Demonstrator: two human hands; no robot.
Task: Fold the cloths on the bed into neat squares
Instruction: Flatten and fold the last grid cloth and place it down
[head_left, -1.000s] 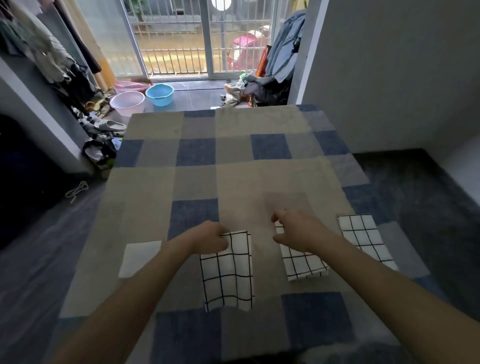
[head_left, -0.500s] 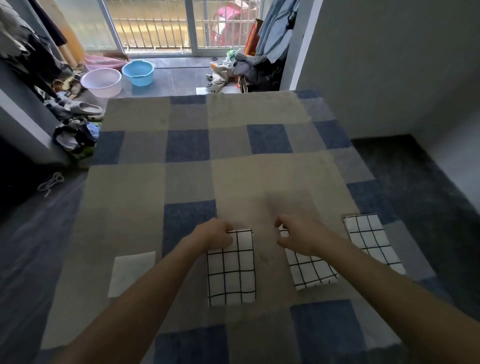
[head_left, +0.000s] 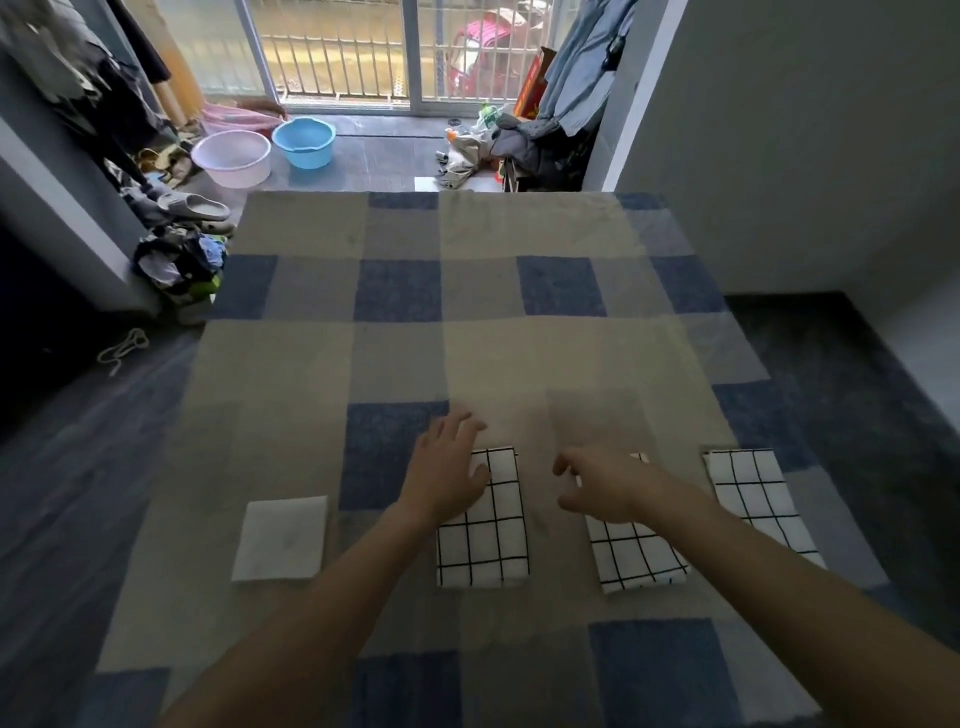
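Cloths lay folded in a row on the bed (head_left: 519, 353), both hands over the middle two.

Left hand (head_left: 448, 475), fingers spread and straight, rested on the far-left corner of one checked cloth (head_left: 485, 525); its long axis ran toward the person. Right hand (head_left: 605, 486) hovered with loosely spread fingers above the next checked cloth (head_left: 636, 558), gripping nothing.

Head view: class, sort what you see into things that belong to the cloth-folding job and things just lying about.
Job: white cloth, three checked cloths, bed, left hand, right hand.
Lying about: blue basin, pink basin, slippers, clothes pile.
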